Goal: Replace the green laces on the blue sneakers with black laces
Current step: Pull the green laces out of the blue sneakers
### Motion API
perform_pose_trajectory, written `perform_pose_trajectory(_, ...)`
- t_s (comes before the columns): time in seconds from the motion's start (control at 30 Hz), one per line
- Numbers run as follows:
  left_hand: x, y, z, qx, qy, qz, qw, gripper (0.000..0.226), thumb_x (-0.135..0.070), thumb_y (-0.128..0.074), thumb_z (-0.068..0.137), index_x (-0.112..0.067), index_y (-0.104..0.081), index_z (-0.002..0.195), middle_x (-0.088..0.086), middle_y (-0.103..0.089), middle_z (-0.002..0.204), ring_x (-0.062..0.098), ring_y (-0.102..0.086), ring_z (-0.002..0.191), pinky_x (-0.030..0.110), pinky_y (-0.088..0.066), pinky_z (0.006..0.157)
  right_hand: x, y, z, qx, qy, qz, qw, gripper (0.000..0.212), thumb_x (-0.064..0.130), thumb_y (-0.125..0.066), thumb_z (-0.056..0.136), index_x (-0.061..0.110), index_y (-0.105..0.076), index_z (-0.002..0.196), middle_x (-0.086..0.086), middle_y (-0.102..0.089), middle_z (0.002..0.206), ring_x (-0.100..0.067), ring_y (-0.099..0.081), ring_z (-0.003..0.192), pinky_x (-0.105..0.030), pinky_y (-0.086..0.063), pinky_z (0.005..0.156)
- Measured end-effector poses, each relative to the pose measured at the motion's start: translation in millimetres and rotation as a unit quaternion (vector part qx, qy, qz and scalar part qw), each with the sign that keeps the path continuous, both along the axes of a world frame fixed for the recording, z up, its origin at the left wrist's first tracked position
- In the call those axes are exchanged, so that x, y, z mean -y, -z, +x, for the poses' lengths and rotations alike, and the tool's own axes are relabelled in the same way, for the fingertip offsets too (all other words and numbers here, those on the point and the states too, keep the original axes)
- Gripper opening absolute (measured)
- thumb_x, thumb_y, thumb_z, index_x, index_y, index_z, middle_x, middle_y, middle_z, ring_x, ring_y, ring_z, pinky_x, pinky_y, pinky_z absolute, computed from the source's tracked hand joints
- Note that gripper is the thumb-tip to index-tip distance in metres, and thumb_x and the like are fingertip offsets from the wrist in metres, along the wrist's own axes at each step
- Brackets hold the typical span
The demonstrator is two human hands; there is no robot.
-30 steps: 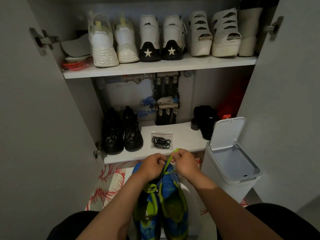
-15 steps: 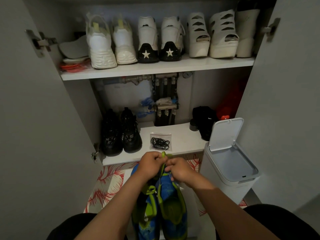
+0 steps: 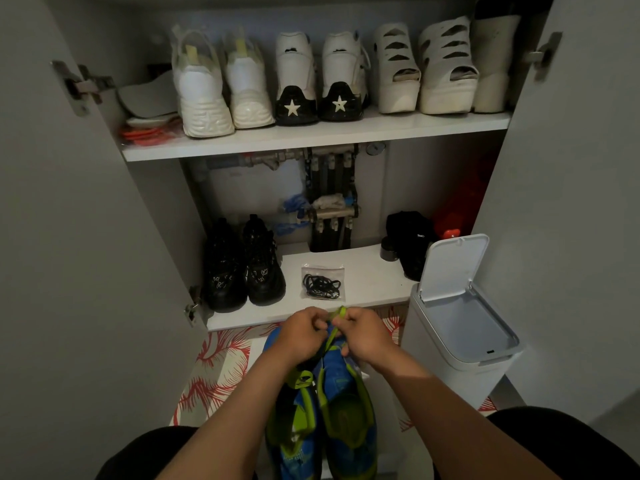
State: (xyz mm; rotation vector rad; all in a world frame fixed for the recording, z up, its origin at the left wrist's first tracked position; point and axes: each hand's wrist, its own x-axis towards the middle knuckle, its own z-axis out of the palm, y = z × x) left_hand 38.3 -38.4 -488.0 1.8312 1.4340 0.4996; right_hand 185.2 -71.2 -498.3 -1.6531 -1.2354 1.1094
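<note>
Above the glossy blue sneakers, both hands pinch a flat green lace.

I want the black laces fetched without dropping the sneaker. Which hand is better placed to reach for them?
Probably the left hand. The bag of black laces lies on the shelf just beyond it, slightly nearer than to the right hand, which pinches the green lace.

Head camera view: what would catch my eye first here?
Probably the bright blue sneakers at bottom centre, where the left hand and right hand pinch a green lace at the shoes' far end. Just beyond, a clear bag of black laces lies on the lower shelf, and a white bin stands open on the right.
</note>
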Motion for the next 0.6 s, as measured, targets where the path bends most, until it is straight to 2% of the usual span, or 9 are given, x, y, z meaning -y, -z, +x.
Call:
perform_pose_trajectory(0.07, 4.0, 2.2, -1.8, -0.049, 0.041, -0.004, 0.998, 0.019, -0.012, -0.06, 0.088, -0.024, -0.072, 0.097, -0.002, -0.069, 0.091, 0.011, -0.061, 0.084, 0.023, -0.045, 0.074, -1.2, 0.1, 0.1, -0.01, 0.016, 0.019, 1.0, 0.028, 0.021, -0.06, 0.099, -0.003, -0.06, 0.085, -0.021, -0.064, 0.072, -0.022, -0.059, 0.044, -0.031, -0.047, 0.049)
perform_pose_trajectory(0.13, 4.8, 5.4, -3.1, -0.085, 0.07, -0.012, 0.994, 0.01, -0.015, -0.064, 0.087, -0.02, -0.071, 0.081, 0.0, -0.067, 0.081, 0.012, -0.059, 0.077, 0.028, -0.048, 0.073, -1.9, -2.0, 1.6, -0.014, 0.03, 0.036, 0.999, 0.026, 0.021, -0.06, 0.099, 0.004, -0.059, 0.08, -0.014, -0.059, 0.064, -0.022, -0.059, 0.044, -0.033, -0.048, 0.049)
perform_pose_trajectory(0.2, 4.8, 7.8, -3.6, -0.1, 0.076, -0.013, 0.992, 0.02, -0.02, -0.068, 0.088, -0.023, -0.064, 0.068, -0.004, -0.062, 0.072, 0.012, -0.057, 0.074, 0.027, -0.047, 0.07, -2.7, -3.9, 3.2, -0.029, 0.049, 0.05, 0.997, 0.024, 0.02, -0.06, 0.099, 0.004, -0.061, 0.081, -0.012, -0.059, 0.066, -0.02, -0.058, 0.042, -0.032, -0.047, 0.047)
perform_pose_trajectory(0.33, 2.7, 9.7, -2.0, -0.096, 0.072, -0.009, 0.993, 0.023, -0.028, -0.068, 0.091, -0.026, -0.061, 0.069, -0.005, -0.062, 0.074, 0.013, -0.059, 0.076, 0.029, -0.048, 0.075, -2.2, -4.9, 2.6, -0.03, 0.068, 0.078, 0.994, 0.026, 0.02, -0.06, 0.099, 0.001, -0.062, 0.082, -0.014, -0.062, 0.071, -0.018, -0.058, 0.041, -0.035, -0.048, 0.048)
perform_pose_trajectory(0.43, 2.5, 10.7, 0.3, -0.09, 0.062, -0.009, 0.994, 0.014, -0.027, -0.07, 0.09, -0.021, -0.069, 0.077, -0.001, -0.068, 0.08, 0.016, -0.063, 0.082, 0.031, -0.05, 0.08, -4.5, -5.0, 2.9, -0.016, 0.069, 0.042, 0.997, 0.026, 0.019, -0.055, 0.101, -0.002, -0.062, 0.086, -0.017, -0.064, 0.071, -0.017, -0.057, 0.041, -0.034, -0.049, 0.048)
perform_pose_trajectory(0.53, 0.5, 8.9, 0.7, -0.042, 0.033, 0.014, 0.998, 0.016, -0.026, -0.071, 0.089, -0.013, -0.073, 0.079, 0.0, -0.066, 0.075, 0.012, -0.059, 0.072, 0.027, -0.046, 0.07, -4.0, -4.3, 1.1, 0.001, 0.031, -0.035, 0.999, 0.018, 0.004, -0.049, 0.094, -0.002, -0.066, 0.092, -0.024, -0.07, 0.088, -0.018, -0.054, 0.041, -0.025, -0.045, 0.045)
perform_pose_trajectory(0.6, 0.4, 6.2, 1.0, 0.0, 0.019, 0.021, 1.0, 0.023, -0.025, -0.072, 0.088, -0.014, -0.07, 0.068, -0.004, -0.057, 0.062, 0.007, -0.048, 0.06, 0.025, -0.038, 0.059, -0.1, -3.3, -1.5, 0.017, -0.009, -0.052, 0.998, 0.02, 0.001, -0.049, 0.091, 0.003, -0.069, 0.093, -0.019, -0.07, 0.083, -0.017, -0.054, 0.041, -0.021, -0.042, 0.044)
